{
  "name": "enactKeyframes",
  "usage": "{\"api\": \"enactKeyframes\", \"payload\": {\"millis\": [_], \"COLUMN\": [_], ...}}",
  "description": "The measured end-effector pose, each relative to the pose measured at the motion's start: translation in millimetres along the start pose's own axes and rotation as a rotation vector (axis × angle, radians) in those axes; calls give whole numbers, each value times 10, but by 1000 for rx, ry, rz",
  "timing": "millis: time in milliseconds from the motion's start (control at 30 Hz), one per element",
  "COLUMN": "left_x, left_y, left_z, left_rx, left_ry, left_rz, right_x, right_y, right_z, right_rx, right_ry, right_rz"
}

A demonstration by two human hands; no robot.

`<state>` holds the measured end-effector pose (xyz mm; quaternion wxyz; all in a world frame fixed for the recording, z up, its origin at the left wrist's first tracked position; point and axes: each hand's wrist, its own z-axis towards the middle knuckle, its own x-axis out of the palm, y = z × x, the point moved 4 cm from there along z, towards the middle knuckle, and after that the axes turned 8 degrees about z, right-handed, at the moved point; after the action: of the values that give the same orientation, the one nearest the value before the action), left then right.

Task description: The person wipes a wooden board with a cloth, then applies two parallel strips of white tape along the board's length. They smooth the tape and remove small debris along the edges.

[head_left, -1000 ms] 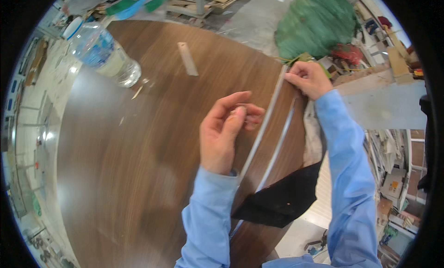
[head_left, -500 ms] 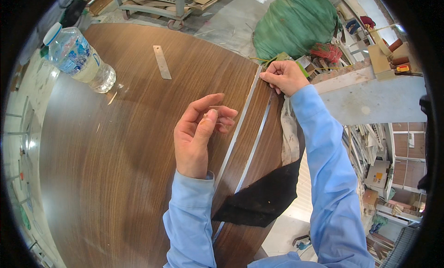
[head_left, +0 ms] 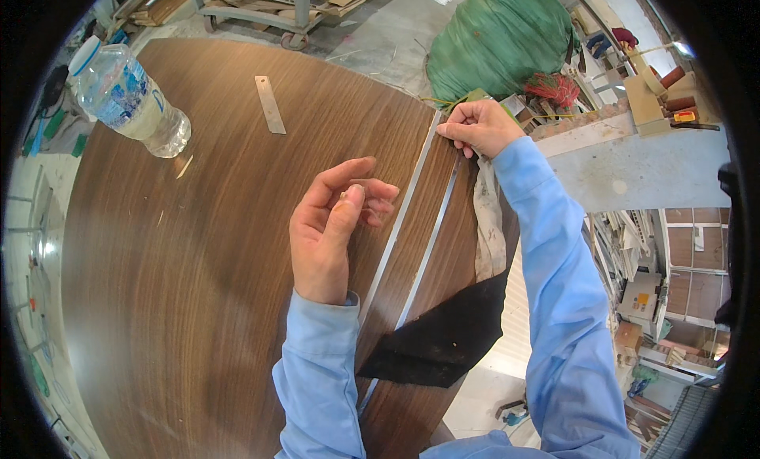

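Two pale narrow strips run lengthwise along a brown wood-grain panel: an outer-left strip (head_left: 404,209) and a second strip (head_left: 431,257) to its right. My right hand (head_left: 480,128) is closed in a pinch at the far end of the left strip; what sits between its fingertips is too small to make out. Left of the strips, my left hand (head_left: 332,229) hovers over the panel (head_left: 198,245), its fingers loosely curled and apart, with nothing visible in them. A black cloth (head_left: 435,336) lies across the near part of the strips, beside a whitish cloth (head_left: 489,221) along the panel's right side.
A water bottle (head_left: 131,99) with a blue cap stands at the far left of the panel. Near it lies a flat metal blade (head_left: 270,105). Beyond the panel are a large green sack (head_left: 503,43) and a wheeled cart (head_left: 293,19). Another person (head_left: 613,41) is far off at right.
The whole view has shifted slightly, moving the panel and bottle a little left in the picture. Both hands keep nearly the same pose and place over the panel.
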<state>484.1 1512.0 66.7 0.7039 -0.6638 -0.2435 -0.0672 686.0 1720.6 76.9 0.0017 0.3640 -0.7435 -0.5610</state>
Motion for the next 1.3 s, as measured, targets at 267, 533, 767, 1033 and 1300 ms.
{"api": "enactKeyframes", "payload": {"millis": [267, 533, 767, 1033, 1300], "left_x": [-7, 0, -6, 0, -6], "left_y": [-3, -3, 7, -3, 2], "left_z": [7, 2, 2, 3, 2], "left_rx": [0, 2, -3, -6, -9], "left_ry": [5, 3, -1, -8, -11], "left_rz": [-5, 3, 2, 4, 14], "right_x": [9, 25, 37, 59, 21], "right_y": [17, 11, 21, -9, -6], "right_z": [-25, -53, -53, -87, -54], "right_rx": [-23, -68, -67, -78, -70], "right_ry": [43, -79, 62, -77, -72], "right_rz": [-47, 29, -24, -18, 34]}}
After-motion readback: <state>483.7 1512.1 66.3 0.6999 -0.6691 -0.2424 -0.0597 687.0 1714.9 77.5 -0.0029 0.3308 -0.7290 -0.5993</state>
